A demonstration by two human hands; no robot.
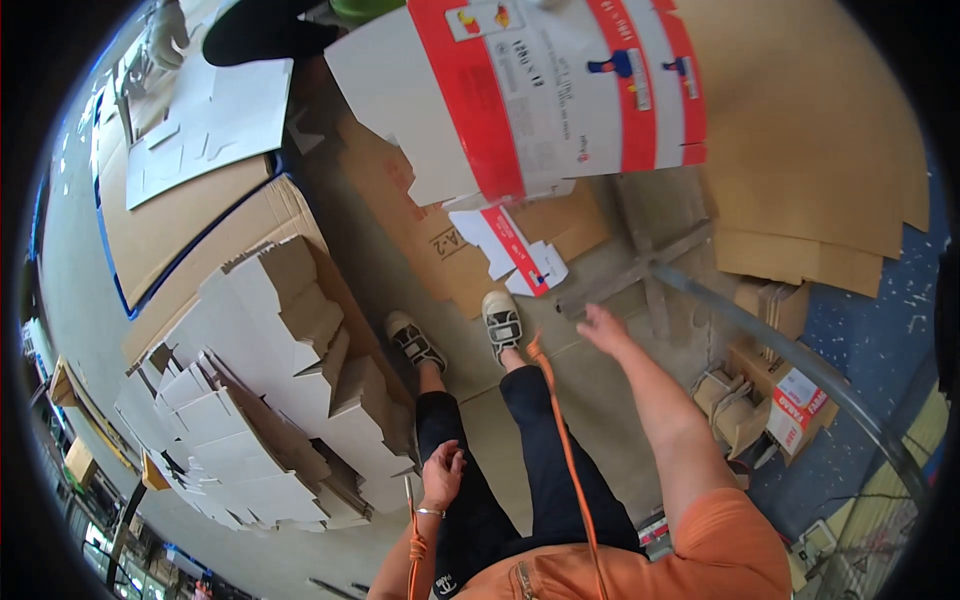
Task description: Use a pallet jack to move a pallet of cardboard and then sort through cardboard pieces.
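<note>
My left hand (443, 472) hangs beside my thigh, fingers curled in, with nothing visible in it. My right hand (603, 330) reaches forward over the floor with loosely bent fingers and holds nothing; it is closest to a wooden frame (610, 285). Ahead of it, a large red-and-white printed cardboard sheet (545, 115) lies at the top of the view. Below that sheet, a smaller red-and-white die-cut cardboard piece (515, 250) rests on a flat brown cardboard (395, 215) on the floor. Orange cords (562, 430) hang down my front.
Stacked white-grey cardboard blanks (240, 400) stand at the left. Brown cardboard sheets (810, 120) are piled far right, near a metal tube (780, 350) and cardboard boxes (785, 395). Another person's gloved hand (165, 38) is over white cardboard (215, 120) at upper left.
</note>
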